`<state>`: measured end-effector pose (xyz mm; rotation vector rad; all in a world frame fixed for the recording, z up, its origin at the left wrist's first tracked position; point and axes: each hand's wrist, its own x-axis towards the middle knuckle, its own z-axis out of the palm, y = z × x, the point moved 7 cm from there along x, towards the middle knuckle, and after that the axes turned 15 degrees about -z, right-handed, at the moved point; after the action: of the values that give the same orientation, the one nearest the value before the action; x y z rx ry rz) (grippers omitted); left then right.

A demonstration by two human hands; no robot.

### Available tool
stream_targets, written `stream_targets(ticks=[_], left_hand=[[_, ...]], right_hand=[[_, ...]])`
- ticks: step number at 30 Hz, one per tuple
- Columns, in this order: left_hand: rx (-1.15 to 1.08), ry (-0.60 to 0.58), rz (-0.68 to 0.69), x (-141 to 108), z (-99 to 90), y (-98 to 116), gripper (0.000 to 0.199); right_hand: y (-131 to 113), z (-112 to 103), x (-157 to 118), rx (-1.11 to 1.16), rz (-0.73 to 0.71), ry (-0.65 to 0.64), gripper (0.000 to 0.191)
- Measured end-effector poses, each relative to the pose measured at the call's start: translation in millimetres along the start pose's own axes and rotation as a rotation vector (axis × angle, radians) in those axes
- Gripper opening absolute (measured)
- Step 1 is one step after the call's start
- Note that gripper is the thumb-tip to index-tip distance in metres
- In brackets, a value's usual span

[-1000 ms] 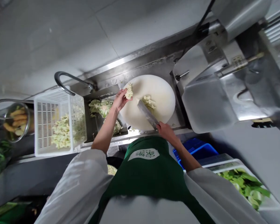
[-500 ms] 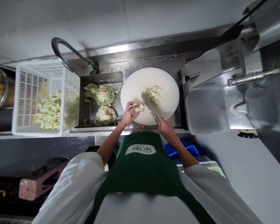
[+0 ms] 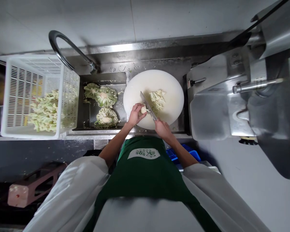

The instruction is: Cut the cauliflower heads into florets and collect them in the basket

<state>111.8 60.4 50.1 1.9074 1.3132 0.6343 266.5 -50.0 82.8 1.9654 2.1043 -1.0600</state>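
My left hand (image 3: 136, 115) pinches a small cauliflower piece (image 3: 143, 110) over the left side of a round white cutting board (image 3: 169, 80). In my right hand (image 3: 162, 129) is the handle of a kitchen knife (image 3: 148, 105), its blade slanting up and left close beside that piece. Whether the edge touches the piece I cannot tell. Just right of the blade lie more cut cauliflower pieces (image 3: 157, 98) on the board.
Left of the board, a steel sink (image 3: 89, 112) holds large cauliflower chunks (image 3: 106, 96) under a curved faucet (image 3: 70, 48). Farther left stands a white plastic basket (image 3: 70, 96) with cut florets (image 3: 45, 111). A metal slicing machine (image 3: 210, 112) borders the board's right side.
The knife and my right hand have shifted left, bringing the blade up to the piece in my left hand. That piece now sits turned differently in my fingers. The whole view has shifted slightly.
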Motion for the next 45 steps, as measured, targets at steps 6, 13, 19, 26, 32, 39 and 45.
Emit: stream_targets(ticks=[6,13,19,26,32,39,45], left_hand=[[-0.206,0.170,-0.238,-7.7,-7.1,-19.0,0.046],[-0.569,0.008,-0.459,-21.5,-14.0,-43.6,0.032],[-0.355,0.188,-0.418,-36.9,-33.2,-30.5,0.034],[-0.366,0.319,-0.364,-58.2,-27.3,-23.1,0.027],[-0.332,0.333,-0.335,-58.8,-25.0,-20.9,0.025],[-0.266,0.404,-0.262,-62.2,-31.1,-25.4,0.022],[-0.322,0.430,-0.311,-63.0,-37.7,-36.2,0.030]], right_hand=[[-1.4,-10.4,32.5,0.031,0.012,0.035,0.041],[11.3,-8.1,12.4,0.006,0.046,0.008,0.038],[-4.5,-7.7,8.1,-0.030,0.034,0.041,0.038],[-44.1,-17.5,13.8,-0.047,-0.027,0.135,0.044],[-60.5,-12.5,34.7,-0.035,-0.040,0.101,0.043],[-57.8,-4.8,60.5,-0.015,-0.055,0.049,0.042],[-58.2,-21.4,47.2,-0.041,-0.067,0.108,0.046]])
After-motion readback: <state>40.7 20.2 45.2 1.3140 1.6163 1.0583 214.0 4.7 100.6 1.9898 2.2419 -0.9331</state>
